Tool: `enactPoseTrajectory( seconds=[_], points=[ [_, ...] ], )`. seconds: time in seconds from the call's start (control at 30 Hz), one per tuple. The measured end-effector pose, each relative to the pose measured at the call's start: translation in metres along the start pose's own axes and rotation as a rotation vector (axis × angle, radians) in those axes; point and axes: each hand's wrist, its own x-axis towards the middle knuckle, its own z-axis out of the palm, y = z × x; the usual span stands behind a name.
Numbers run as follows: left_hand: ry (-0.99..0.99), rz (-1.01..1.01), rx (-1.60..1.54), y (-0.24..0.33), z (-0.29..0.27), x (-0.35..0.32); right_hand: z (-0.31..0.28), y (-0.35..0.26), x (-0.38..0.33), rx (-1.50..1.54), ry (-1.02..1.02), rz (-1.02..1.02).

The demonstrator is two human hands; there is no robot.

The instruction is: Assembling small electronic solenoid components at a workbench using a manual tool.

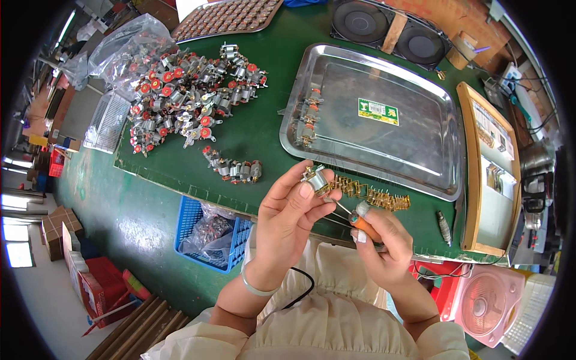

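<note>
My left hand [285, 207] is closed around a small silver motor [314, 177], pinched between thumb and fingers above the front edge of the green table. In my right hand [387, 240] is an orange-handled tool [365, 226] with a thin metal shaft. That shaft points up and left toward the motor; whether its tip touches is hidden by my fingers. Just beyond my hands lies a row of small brass-coloured metal brackets [387, 199]. A short row of motors [234, 170] rests to the left of my left hand.
A big pile of motors with red discs [186, 99] covers the table's left. The shiny metal tray [372, 165] holds several motors along its left side. Beyond stand a filled tray [225, 21] and two black round fans [390, 30]. A wooden-framed box [470, 180] borders the right.
</note>
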Motion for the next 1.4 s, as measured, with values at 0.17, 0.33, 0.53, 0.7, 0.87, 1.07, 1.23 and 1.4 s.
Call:
enactPoseTrajectory(
  seconds=[0.17, 0.33, 0.53, 0.7, 0.87, 1.07, 1.23, 1.4],
  points=[
    [0.049, 0.086, 0.01, -0.004, 0.002, 0.001, 0.01, -0.002, -0.003, 0.11, 0.091, 0.142],
    [0.069, 0.102, 0.019, -0.005, 0.002, 0.002, 0.011, -0.002, 0.002, -0.034, 0.057, 0.063],
    [0.084, 0.117, -0.017, -0.005, 0.003, 0.003, 0.013, 0.006, 0.0, -0.033, 0.032, 0.02],
    [0.115, 0.117, -0.003, -0.005, 0.002, 0.003, 0.014, 0.003, -0.007, 0.254, 0.019, 0.263],
    [0.12, 0.132, -0.005, -0.004, 0.0, 0.005, 0.012, -0.009, 0.002, 0.265, 0.03, 0.246],
    [0.089, 0.092, -0.025, -0.004, 0.0, 0.003, 0.021, 0.001, 0.001, 0.149, 0.072, 0.194],
    [0.102, 0.101, -0.04, -0.005, -0.001, 0.003, 0.019, 0.002, 0.0, 0.199, 0.06, 0.218],
    [0.085, 0.161, 0.025, -0.005, -0.001, 0.002, 0.011, -0.007, 0.0, 0.653, 0.015, 0.64]
  ],
)
